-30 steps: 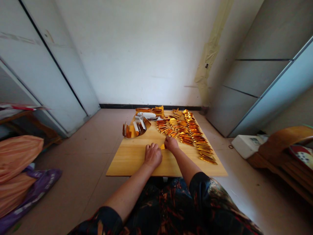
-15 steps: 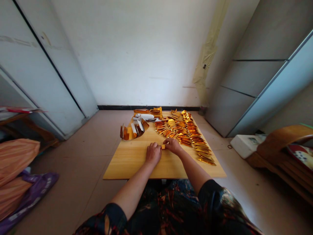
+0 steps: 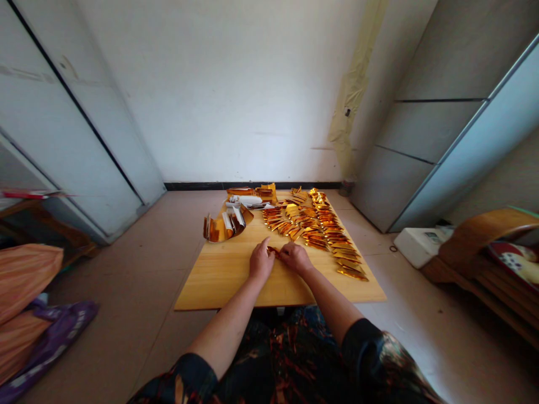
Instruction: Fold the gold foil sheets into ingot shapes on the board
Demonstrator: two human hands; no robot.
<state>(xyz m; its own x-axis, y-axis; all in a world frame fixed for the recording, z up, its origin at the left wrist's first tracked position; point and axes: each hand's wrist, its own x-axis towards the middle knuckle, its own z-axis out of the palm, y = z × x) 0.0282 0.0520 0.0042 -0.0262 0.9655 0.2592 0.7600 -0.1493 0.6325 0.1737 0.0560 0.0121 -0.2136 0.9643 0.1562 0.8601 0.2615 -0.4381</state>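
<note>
Pinching a small gold foil pc. (image 3: 273, 249) btwn our L hand (image 3: 261, 262) and R hand (image 3: 296, 258), we've got it nr the middle of the bench (image 3: 227, 278); can't tell if it touches the wood. Both hands' fingertips are clamped on it, L w/ one digit sticking up. To the R & beyond, folded gold pcs. (image 3: 330, 227) lie in overlapping rows; far L, a curved gold sheet (image 3: 218, 230) holds strips, nr a white bundle (image 3: 247, 200).
</note>
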